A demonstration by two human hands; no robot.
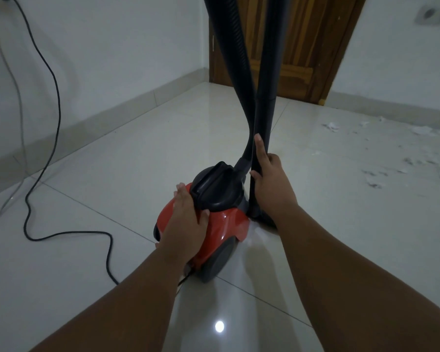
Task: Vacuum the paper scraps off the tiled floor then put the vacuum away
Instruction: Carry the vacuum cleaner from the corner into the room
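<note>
Our left hand (pixel 183 219) lies flat on the red vacuum (pixel 214 224), mid-floor (pixel 112 174); our right hand (pixel 269 179) grips its upright wand (pixel 264 118). Paper scraps (pixel 401 158) litter the right, near the wall; the power cord (pixel 43 123) trails left.

One vacuum (pixel 214 214), two hands, one cord (pixel 48 80), one door (pixel 302 47), many scraps (pixel 391 161).

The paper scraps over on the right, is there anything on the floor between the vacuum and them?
Nothing visible does. The paper scraps lie on bare tiled floor to the right of the vacuum, near the far wall. The power cord trails off to the left, away from that path. The right hand holds the wand upright beside the vacuum.
</note>
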